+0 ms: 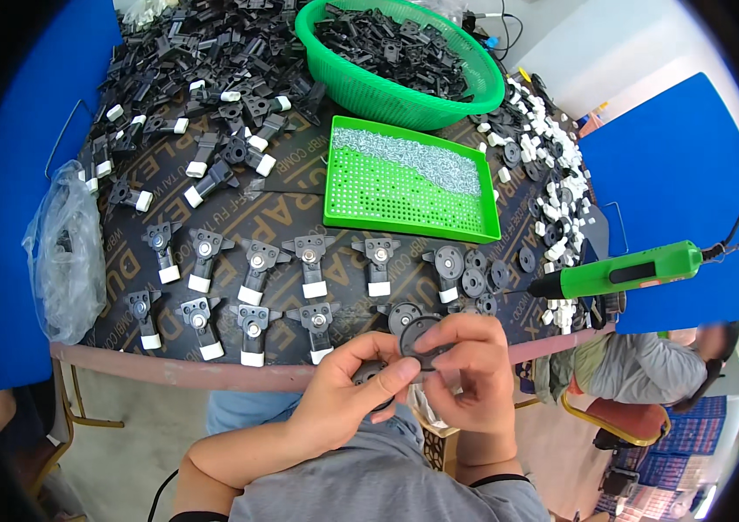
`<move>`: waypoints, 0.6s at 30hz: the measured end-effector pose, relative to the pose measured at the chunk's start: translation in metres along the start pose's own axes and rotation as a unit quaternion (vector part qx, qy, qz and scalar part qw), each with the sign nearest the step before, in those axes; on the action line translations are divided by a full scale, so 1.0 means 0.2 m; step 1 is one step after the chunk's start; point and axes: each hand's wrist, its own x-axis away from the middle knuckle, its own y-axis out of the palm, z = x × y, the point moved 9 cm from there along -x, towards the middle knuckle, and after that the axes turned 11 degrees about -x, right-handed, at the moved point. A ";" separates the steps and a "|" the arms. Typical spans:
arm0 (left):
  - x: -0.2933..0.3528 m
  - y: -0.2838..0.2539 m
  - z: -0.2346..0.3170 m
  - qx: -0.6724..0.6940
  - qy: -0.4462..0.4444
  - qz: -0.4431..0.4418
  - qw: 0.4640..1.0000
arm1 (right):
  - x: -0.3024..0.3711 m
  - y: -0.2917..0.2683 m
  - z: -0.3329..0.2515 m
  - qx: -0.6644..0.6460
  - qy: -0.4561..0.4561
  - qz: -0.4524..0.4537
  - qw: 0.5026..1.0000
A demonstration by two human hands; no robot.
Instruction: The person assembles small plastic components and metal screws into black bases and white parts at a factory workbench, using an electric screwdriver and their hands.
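Observation:
In front of my body, at the table's near edge, both hands are closed around black plastic discs. My right hand [474, 370] pinches the rim of an upper round black disc [420, 334]. My left hand [348, 391] has its thumb at that disc's lower edge, and a second black disc [369, 374] sits within its curled fingers. Just beyond my hands, a black bracket with a round disc on it [404, 317] lies on the table. Two rows of black brackets with white end caps [253, 329] lie ahead and to the left, most with a round metal piece on top.
A green electric screwdriver [631, 270] hangs at right on a cable. Beyond the rows stand a green tray [413, 228] of small silvery screws and a green basket [404, 109] of black parts. White caps [561, 209] and loose discs [474, 280] lie rightward; a plastic bag [65, 252] is left.

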 end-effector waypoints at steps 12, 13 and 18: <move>0.04 -0.12 0.29 -0.329 0.200 0.143 0.912 | -0.11 0.05 -0.07 0.163 -0.050 -0.008 0.985; 0.04 -0.13 0.29 -0.332 0.197 0.141 0.912 | -0.11 0.05 -0.07 0.162 -0.048 -0.005 0.986; 0.06 -0.08 0.36 -0.466 0.260 0.123 0.837 | -0.12 0.07 -0.05 0.178 -0.017 -0.089 0.980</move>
